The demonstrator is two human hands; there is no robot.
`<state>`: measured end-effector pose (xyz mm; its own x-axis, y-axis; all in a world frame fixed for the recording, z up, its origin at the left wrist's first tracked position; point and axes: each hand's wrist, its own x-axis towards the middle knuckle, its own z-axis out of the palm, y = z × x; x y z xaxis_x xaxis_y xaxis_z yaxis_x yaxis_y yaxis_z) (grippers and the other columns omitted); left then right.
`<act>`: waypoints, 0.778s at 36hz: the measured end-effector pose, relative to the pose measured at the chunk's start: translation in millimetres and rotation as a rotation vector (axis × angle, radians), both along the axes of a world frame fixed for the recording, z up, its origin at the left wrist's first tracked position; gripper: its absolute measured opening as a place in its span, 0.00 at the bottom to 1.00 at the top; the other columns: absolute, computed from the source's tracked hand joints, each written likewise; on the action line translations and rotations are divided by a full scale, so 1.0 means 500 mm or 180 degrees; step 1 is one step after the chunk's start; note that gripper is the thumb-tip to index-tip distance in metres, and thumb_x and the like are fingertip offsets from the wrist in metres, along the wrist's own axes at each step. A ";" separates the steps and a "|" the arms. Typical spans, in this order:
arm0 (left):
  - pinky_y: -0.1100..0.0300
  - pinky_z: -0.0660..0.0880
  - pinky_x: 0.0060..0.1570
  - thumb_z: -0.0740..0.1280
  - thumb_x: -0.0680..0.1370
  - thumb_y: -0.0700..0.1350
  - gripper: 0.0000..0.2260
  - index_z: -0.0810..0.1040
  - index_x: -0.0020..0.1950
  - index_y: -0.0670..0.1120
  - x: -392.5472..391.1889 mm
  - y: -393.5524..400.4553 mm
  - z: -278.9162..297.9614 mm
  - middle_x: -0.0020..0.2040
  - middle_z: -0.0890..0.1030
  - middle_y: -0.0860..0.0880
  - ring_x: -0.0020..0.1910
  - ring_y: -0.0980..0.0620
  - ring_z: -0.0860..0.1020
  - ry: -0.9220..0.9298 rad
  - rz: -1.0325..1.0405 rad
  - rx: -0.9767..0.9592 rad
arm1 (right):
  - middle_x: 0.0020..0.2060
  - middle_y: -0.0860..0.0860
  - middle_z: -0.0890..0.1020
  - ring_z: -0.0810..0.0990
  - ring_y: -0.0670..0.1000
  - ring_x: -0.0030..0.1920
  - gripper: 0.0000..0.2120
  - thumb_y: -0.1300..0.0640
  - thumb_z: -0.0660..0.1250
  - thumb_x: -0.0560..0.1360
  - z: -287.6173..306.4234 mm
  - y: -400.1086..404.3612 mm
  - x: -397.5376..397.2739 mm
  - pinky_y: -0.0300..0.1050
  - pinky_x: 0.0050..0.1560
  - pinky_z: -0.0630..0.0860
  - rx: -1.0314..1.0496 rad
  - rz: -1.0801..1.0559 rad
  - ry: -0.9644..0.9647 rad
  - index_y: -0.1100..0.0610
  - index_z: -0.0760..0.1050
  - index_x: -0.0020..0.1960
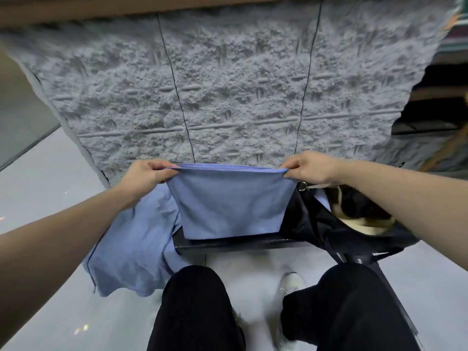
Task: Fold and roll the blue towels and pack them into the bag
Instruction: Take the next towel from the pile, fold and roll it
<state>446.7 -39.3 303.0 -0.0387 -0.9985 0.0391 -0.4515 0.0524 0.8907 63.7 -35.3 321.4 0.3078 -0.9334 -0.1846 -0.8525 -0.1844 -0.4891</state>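
Observation:
A blue towel, folded double, hangs in the air in front of me. My left hand pinches its upper left corner and my right hand pinches its upper right corner, so the top edge is stretched taut between them. Its lower edge hangs just over a dark bench. Another blue towel lies crumpled to the left, draped off the bench toward the floor. The black bag sits open on the right of the bench, with a light lining showing inside.
A rough grey textured wall stands close behind the bench. The pale glossy floor spreads left and below. My black-trousered legs and a white shoe fill the bottom. Dark striped shelving is at the right.

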 end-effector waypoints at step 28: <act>0.60 0.79 0.49 0.73 0.74 0.39 0.06 0.85 0.37 0.45 -0.001 0.044 0.106 0.46 0.84 0.50 0.46 0.52 0.81 -0.0320 -0.0529 0.0466 | 0.46 0.58 0.84 0.82 0.52 0.48 0.08 0.65 0.65 0.77 0.101 0.065 -0.039 0.48 0.57 0.80 0.0802 0.0131 -0.0321 0.63 0.83 0.49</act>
<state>446.4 -17.5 355.8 -0.1992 -0.9728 -0.1178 -0.5343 0.0071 0.8453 44.4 -2.7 371.8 0.3732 -0.8483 -0.3758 -0.7915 -0.0798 -0.6059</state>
